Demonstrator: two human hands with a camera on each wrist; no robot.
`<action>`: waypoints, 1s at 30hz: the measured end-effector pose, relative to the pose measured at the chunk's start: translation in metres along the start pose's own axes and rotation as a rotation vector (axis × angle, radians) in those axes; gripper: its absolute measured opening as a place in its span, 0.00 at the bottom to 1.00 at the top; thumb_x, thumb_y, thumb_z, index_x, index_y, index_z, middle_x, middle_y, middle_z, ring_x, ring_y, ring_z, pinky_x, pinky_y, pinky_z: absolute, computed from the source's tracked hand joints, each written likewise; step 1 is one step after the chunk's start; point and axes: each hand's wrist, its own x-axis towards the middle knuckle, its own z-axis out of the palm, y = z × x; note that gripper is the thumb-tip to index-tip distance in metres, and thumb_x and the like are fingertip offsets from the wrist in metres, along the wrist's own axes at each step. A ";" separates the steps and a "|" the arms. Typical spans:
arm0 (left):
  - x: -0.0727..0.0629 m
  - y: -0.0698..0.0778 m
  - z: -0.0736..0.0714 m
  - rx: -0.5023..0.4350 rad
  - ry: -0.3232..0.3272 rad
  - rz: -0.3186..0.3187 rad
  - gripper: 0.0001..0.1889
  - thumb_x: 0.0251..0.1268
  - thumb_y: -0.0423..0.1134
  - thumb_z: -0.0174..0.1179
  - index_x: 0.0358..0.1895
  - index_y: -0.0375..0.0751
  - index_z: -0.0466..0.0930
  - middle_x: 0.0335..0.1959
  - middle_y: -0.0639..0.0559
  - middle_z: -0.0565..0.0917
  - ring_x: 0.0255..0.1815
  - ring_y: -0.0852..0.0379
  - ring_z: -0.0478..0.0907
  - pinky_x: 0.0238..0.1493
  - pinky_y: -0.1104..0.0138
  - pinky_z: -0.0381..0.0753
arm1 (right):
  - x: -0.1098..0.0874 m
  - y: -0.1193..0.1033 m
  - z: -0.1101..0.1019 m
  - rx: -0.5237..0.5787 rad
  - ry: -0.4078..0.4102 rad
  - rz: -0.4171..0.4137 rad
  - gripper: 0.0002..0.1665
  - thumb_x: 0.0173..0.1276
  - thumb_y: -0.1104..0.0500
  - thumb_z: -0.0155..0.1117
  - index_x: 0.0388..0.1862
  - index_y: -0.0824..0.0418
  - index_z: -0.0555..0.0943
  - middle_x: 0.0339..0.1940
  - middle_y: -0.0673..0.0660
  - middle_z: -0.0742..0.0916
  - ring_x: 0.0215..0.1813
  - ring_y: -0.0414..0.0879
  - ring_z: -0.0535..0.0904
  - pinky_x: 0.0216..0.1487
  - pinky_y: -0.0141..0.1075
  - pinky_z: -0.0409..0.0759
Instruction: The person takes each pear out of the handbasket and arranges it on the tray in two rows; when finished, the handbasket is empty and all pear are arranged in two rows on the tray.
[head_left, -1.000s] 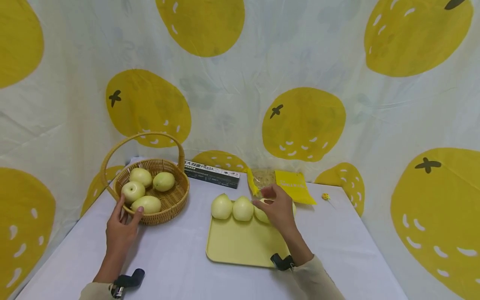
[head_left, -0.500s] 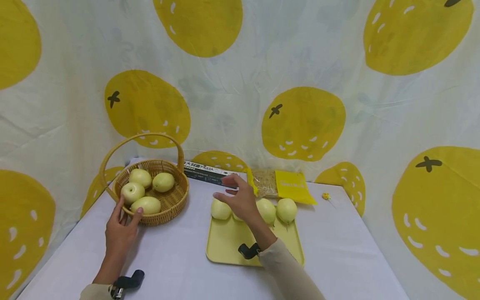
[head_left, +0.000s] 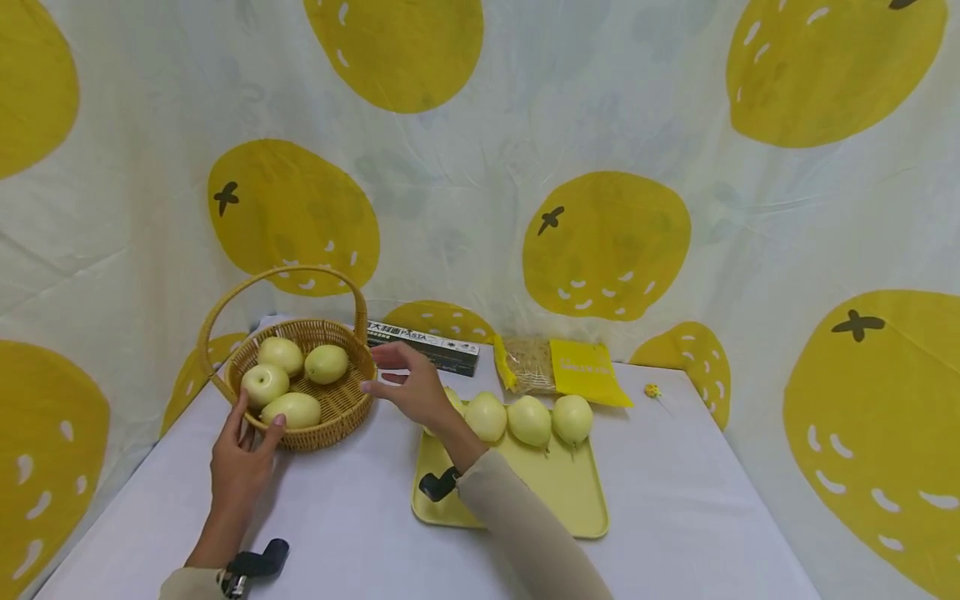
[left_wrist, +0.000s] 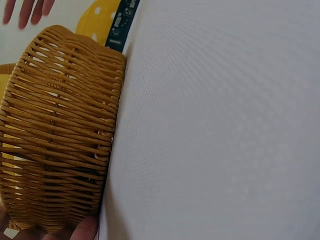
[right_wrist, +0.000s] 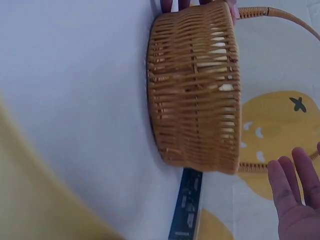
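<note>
My left hand (head_left: 243, 467) holds the near left side of a round wicker basket (head_left: 341, 417), with the thumb at the rim. Several pale yellow-green pears (head_left: 327, 364) lie inside it on the left and at the back. My right hand (head_left: 412, 387) is at the basket's right rim, thumb and fingers apart and nothing between them. In the right wrist view, the fingers (right_wrist: 282, 187) of that hand are spread beside the handle. A row of pears (head_left: 529, 421) lies along the back of a yellow tray (head_left: 555, 492); my right hand and wrist partly hide the leftmost pear.
A dark pasta box (head_left: 450, 357) lies behind the basket and tray. Right of it is a yellow bag of pasta (head_left: 581, 371). A small yellow flower-like pick (head_left: 652, 391) lies at the right. The patterned curtain (head_left: 450, 208) rises behind the table. The basket's tall handle (head_left: 281, 271) arches over it.
My empty right hand has moved left from over the tray's pears to the basket's right rim. The left hand and the basket have stayed in place.
</note>
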 end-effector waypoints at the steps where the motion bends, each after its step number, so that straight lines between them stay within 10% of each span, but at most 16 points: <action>1: 0.000 0.000 0.000 0.000 0.002 0.000 0.43 0.79 0.59 0.59 0.88 0.69 0.43 0.89 0.60 0.43 0.89 0.44 0.48 0.86 0.57 0.57 | 0.004 0.000 0.005 0.008 -0.018 0.001 0.32 0.66 0.57 0.81 0.68 0.53 0.81 0.66 0.57 0.86 0.70 0.56 0.82 0.73 0.54 0.84; 30: 0.003 -0.004 0.003 0.007 0.012 0.004 0.44 0.79 0.61 0.58 0.88 0.67 0.42 0.90 0.57 0.43 0.90 0.43 0.47 0.84 0.44 0.61 | 0.078 0.011 0.079 -0.033 -0.589 0.118 0.32 0.70 0.69 0.73 0.72 0.65 0.78 0.71 0.68 0.83 0.75 0.60 0.79 0.63 0.21 0.81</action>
